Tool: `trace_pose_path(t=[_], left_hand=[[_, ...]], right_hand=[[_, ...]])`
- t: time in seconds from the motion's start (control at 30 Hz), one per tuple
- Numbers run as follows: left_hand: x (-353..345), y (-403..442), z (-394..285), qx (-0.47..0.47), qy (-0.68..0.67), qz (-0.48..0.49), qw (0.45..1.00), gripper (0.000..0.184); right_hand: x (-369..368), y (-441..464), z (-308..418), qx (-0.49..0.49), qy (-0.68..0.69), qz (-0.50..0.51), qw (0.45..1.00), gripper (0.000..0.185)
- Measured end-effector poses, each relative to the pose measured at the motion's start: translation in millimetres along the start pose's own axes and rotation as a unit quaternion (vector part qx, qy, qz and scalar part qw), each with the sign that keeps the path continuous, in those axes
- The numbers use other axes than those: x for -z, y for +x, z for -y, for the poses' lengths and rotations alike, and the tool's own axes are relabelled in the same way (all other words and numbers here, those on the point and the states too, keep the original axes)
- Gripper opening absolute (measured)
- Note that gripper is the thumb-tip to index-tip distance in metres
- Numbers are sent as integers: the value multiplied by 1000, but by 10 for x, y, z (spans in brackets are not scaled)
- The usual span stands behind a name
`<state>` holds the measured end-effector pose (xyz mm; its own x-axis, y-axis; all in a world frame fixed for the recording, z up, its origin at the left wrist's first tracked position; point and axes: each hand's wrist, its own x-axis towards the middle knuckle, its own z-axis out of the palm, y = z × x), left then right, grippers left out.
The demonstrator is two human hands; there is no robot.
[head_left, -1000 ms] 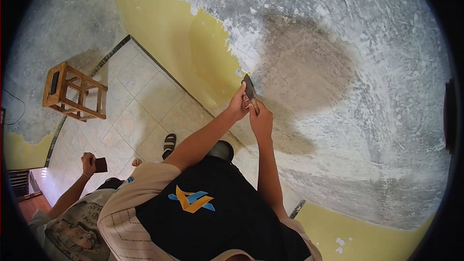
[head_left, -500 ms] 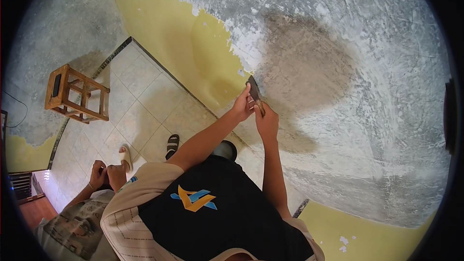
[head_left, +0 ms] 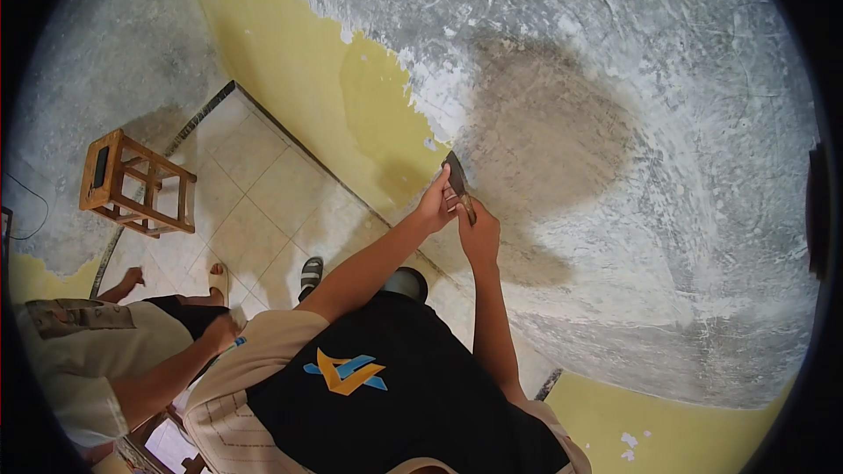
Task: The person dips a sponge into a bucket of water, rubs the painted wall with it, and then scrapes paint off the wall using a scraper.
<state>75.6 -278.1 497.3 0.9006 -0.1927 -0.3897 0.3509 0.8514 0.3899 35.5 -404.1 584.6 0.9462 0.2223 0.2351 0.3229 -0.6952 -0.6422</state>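
A scraper (head_left: 456,177) with a dark blade and a brownish handle lies between my two hands, its tip at the ragged edge where yellow paint (head_left: 378,96) meets the bare grey wall (head_left: 702,140). My left hand (head_left: 435,203) grips the blade part, fingers bent around it. Lower down, the handle is wrapped by my right hand (head_left: 479,233). Whitish patches show on the wall just above the blade tip.
A wooden stool (head_left: 140,183) with a dark object (head_left: 101,167) on its seat is on the tiled floor (head_left: 255,211) at left. Another person (head_left: 79,360) is at the lower left, near my left side. A dark border strip runs along the wall's base.
The other person has turned and shifted at the lower left, their two hands now apart. My hands and the scraper sit slightly lower in the view, still at the paint edge.
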Motion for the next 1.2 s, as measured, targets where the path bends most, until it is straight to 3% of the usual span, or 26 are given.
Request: trace_pose_path(t=[0.27,0.43,0.57,0.63,0.73,0.8,1.1,1.17,1.2], left_hand=[[242,214,35,-9,-25,55,998,43],[-143,-155,-119,-13,-7,-3,1000,44],[-33,14,-155,-18,-38,-31,999,44],[178,186,-91,-18,-62,30,997,45],[49,55,-15,-10,-77,14,997,48],[-184,-82,-40,16,-80,-59,995,54],[221,172,-70,-17,-65,98,993,49],[113,96,6,27,-36,7,999,47],[47,68,14,32,-30,-17,999,55]], right_hand=[[-40,33,138,-38,4,5,999,27],[0,22,103,-24,27,1,999,25],[-104,91,103,-24,21,0,999,26],[-132,104,96,-15,15,-3,1000,29],[-5,63,36,-14,-16,9,1000,30],[83,48,73,-24,-13,22,999,31],[-98,76,193,-13,22,26,999,28],[12,-12,176,-27,18,29,999,28],[44,-13,181,-41,13,33,999,29]])
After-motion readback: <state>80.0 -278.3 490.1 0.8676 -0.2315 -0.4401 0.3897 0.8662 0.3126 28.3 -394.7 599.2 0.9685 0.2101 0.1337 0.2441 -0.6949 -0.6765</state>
